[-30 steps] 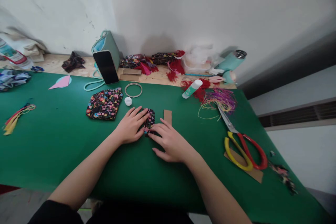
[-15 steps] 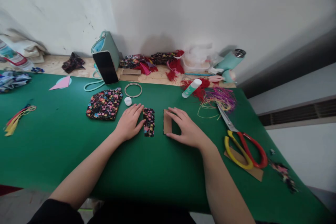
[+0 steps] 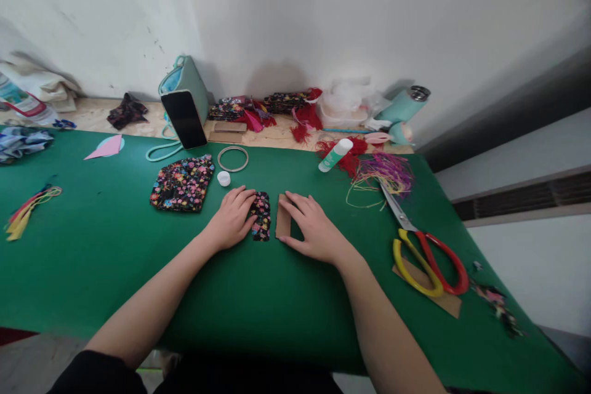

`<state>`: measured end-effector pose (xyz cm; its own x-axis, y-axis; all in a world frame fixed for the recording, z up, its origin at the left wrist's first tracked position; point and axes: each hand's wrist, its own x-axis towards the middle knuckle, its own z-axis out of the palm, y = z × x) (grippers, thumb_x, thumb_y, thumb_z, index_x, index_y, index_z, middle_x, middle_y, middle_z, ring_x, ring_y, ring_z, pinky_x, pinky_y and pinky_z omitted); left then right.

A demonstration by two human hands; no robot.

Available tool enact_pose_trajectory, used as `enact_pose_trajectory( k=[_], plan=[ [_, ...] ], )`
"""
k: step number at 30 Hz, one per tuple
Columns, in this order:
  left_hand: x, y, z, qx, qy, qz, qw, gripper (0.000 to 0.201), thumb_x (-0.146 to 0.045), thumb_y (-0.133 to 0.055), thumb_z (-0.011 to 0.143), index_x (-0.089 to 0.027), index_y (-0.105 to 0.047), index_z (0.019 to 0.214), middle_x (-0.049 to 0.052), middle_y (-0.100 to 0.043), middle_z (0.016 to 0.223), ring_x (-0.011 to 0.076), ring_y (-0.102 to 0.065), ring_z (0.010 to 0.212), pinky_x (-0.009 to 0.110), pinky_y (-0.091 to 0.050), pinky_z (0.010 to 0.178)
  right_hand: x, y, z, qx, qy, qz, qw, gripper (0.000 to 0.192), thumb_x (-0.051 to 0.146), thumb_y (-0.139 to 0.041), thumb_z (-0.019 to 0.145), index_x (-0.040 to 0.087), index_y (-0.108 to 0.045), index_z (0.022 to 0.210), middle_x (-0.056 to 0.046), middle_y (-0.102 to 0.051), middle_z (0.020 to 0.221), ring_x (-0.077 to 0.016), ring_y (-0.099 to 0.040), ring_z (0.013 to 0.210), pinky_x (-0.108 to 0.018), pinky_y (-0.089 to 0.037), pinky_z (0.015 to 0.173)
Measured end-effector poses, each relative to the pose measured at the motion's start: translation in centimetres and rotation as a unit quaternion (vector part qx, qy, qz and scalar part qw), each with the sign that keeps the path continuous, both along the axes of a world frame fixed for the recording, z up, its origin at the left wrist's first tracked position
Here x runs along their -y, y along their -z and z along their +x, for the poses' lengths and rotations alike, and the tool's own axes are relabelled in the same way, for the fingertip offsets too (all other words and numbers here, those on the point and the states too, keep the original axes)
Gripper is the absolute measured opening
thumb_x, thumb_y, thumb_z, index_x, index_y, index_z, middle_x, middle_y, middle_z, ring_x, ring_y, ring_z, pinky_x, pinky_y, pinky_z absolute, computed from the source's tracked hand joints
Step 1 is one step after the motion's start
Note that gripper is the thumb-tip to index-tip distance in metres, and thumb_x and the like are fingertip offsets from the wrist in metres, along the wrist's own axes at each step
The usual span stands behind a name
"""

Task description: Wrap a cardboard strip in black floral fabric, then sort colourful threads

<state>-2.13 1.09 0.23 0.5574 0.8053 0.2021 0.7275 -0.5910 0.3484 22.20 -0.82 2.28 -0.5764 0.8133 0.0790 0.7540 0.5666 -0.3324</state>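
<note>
A small floral fabric strip [image 3: 261, 217] lies flat on the green table [image 3: 92, 271]. My left hand [image 3: 232, 217] rests on its left edge, fingertips on the cloth. Just to the right lies a brown cardboard strip [image 3: 282, 220]. My right hand [image 3: 313, 228] lies over the cardboard's right side with fingers on it. A narrow gap of green separates the two strips.
A larger floral fabric piece [image 3: 183, 183], a white cap [image 3: 224, 178] and a ring [image 3: 233, 158] lie behind my left hand. A glue stick [image 3: 336, 156], coloured threads [image 3: 385, 175] and red-and-yellow scissors [image 3: 427, 252] are to the right. A phone [image 3: 183, 118] leans on a teal bag.
My right hand left the fabric strip, reached the cardboard strip and slid it left, close to the fabric. My left hand stayed on the fabric strip.
</note>
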Motion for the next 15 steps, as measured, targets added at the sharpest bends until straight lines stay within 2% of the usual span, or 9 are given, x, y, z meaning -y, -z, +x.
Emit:
enact_pose_trajectory(
  k=[5, 8, 10, 12, 15],
  plan=[
    [0.1, -0.2, 0.2, 0.044, 0.014, 0.032, 0.998, 0.033, -0.02, -0.046, 0.09, -0.01, -0.056, 0.12, 0.016, -0.058, 0.122, 0.0283, -0.049, 0.124, 0.051, -0.038, 0.105, 0.0, 0.0, -0.4, 0.005, 0.004, 0.002, 1.0, 0.071, 0.04, -0.064, 0.081, 0.011, -0.04, 0.14, -0.024, -0.042, 0.144, -0.035, -0.038, 0.135, -0.06, -0.028, 0.11],
    [0.2, -0.6, 0.3, 0.105, -0.009, 0.067, 0.992, 0.025, -0.016, -0.046, 0.089, -0.016, -0.064, 0.106, 0.011, -0.065, 0.106, 0.0235, -0.059, 0.11, 0.051, -0.04, 0.104, 0.0, 0.1, -0.2, 0.0, 0.001, 0.0, 1.0, 0.072, 0.041, -0.064, 0.081, 0.015, -0.037, 0.142, -0.022, -0.042, 0.145, -0.0342, -0.038, 0.135, -0.061, -0.029, 0.109],
    [0.3, -1.2, 0.3, 0.159, -0.021, 0.076, 0.984, 0.02, -0.016, -0.048, 0.088, -0.017, -0.066, 0.098, 0.009, -0.067, 0.098, 0.0207, -0.063, 0.099, 0.046, -0.047, 0.097, -0.1, 0.1, -0.2, -0.001, -0.001, -0.003, 1.0, 0.074, 0.041, -0.063, 0.081, 0.016, -0.034, 0.144, -0.021, -0.041, 0.146, -0.0336, -0.037, 0.136, -0.061, -0.028, 0.11],
    [0.5, -2.0, 0.3, 0.216, -0.013, 0.059, 0.975, 0.016, -0.017, -0.05, 0.088, -0.016, -0.066, 0.092, 0.009, -0.067, 0.093, 0.018, -0.065, 0.089, 0.038, -0.053, 0.086, -0.1, 0.1, -0.3, -0.003, 0.0, -0.01, 1.0, 0.078, 0.042, -0.063, 0.081, 0.016, -0.029, 0.147, -0.02, -0.04, 0.147, -0.0331, -0.036, 0.137, -0.061, -0.026, 0.111],
    [1.0, -3.3, 0.3, 0.276, 0.011, 0.011, 0.961, 0.013, -0.018, -0.052, 0.088, -0.016, -0.065, 0.086, 0.008, -0.067, 0.088, 0.0155, -0.064, 0.083, 0.031, -0.054, 0.077, 0.0, 0.0, -0.7, 0.001, 0.008, -0.026, 1.0, 0.079, 0.042, -0.064, 0.08, 0.016, -0.03, 0.146, -0.019, -0.039, 0.149, -0.0343, -0.035, 0.137, -0.062, -0.022, 0.111]
  ],
)
